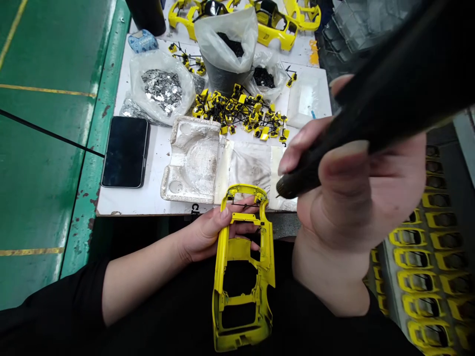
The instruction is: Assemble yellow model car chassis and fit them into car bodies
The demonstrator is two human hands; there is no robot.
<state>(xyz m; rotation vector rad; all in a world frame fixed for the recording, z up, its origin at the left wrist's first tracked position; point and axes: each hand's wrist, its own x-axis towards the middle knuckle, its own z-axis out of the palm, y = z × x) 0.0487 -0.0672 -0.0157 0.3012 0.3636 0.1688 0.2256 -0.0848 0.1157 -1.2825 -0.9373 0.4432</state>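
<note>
A yellow toy car body shell [219,277] is turned underside up over my lap, and my left hand [211,230] grips its far part with the thumb on the rim and the fingers beneath. A thin black part spans the shell's far end. My right hand [345,198] is wrapped round a black electric screwdriver [356,113]. The screwdriver slants down to the left, and its tip is right of the shell's far end, apart from it. Behind them on the table lie a white foam cradle [193,158] and a cloth-covered pad [250,163].
Small yellow-and-black parts [241,111] are heaped mid-table. Behind stand a bag of silver pieces [163,91] and bags of black parts [232,44]. A phone [125,152] lies at the left edge. More yellow shells [276,34] sit at the back; rows of shells [415,282] are at right.
</note>
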